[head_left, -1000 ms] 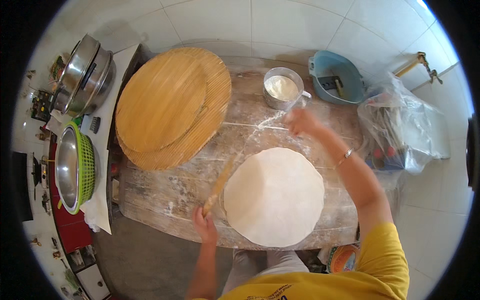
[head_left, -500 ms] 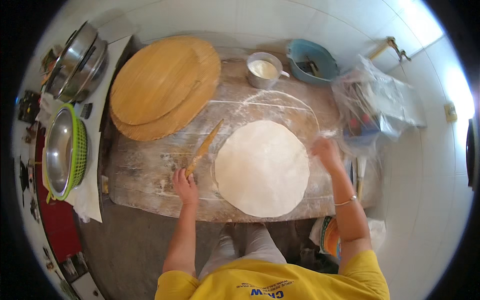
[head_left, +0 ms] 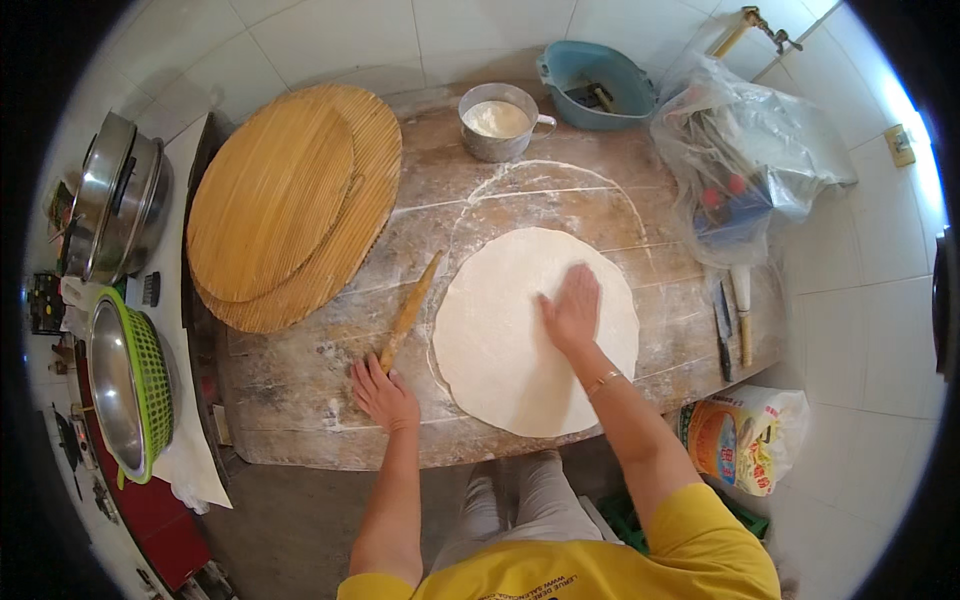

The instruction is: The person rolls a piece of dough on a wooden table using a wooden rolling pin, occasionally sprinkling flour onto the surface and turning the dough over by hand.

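Note:
A large, thin round sheet of dough (head_left: 505, 345) lies flat on the floured wooden table. My right hand (head_left: 575, 305) is laid over the upper right part of the sheet, palm down with its fingers stretched out and slightly blurred. Left of the dough, a tapered wooden rolling pin (head_left: 408, 312) rests at a slant. At the pin's near end my left hand (head_left: 386, 398) lies on the table with spread fingers, the fingertips beside or just touching the wood. A curved line of flour (head_left: 560, 163) arcs behind the dough.
Two round wooden boards (head_left: 270, 210) overlap at the back left. A metal cup of flour (head_left: 497, 122), a blue basin (head_left: 600, 90) and a plastic-covered bundle (head_left: 750, 150) line the back. A knife (head_left: 723, 335) and a brush (head_left: 742, 310) lie right; a flour sack (head_left: 740, 440) stands below.
My right hand has come from the table beside the dough's right edge onto its surface. My left hand has loosened from the rolling pin, fingers spreading. The view has shifted.

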`<state>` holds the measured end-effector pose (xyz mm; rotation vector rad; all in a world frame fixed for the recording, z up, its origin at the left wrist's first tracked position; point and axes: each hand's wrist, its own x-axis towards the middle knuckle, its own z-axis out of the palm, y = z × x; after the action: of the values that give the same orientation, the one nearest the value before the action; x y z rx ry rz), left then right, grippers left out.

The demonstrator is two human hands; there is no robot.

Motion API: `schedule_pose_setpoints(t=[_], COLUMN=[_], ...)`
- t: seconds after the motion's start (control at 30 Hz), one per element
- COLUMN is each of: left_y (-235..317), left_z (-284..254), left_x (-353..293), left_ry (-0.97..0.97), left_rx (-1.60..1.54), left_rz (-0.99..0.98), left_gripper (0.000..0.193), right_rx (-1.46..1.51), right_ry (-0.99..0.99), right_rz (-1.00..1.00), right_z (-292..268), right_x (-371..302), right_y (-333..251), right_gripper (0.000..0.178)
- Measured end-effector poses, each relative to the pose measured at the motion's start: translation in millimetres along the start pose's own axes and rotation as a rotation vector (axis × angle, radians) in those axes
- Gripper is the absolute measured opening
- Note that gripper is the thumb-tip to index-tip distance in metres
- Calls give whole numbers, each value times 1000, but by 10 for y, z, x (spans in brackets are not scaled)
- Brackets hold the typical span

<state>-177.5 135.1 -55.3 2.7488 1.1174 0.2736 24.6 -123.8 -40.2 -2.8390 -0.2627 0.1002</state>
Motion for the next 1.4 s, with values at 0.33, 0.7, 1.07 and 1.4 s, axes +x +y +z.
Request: schedule_pose_setpoints(t=[0.33, 0.7, 1.07, 1.4], left_y=[70, 47, 66, 17], left_z=[-14, 41, -22, 58], left_x=[-32, -57, -2, -54], left_ry=[-95, -30, -62, -21], left_rx=[3, 26, 23, 51], left_rz=[-58, -3, -44, -8], left_gripper=[50, 50, 48, 51], right_rx=[80, 14, 136, -91], right_ry=[-350, 68, -341, 134], right_rz=[-434, -226, -656, -78], right_z=[53, 81, 75, -163], right_x=[-1471, 725, -1117, -846], right_y=[-80, -177, -631, 1204], right_gripper=[78, 85, 75, 85])
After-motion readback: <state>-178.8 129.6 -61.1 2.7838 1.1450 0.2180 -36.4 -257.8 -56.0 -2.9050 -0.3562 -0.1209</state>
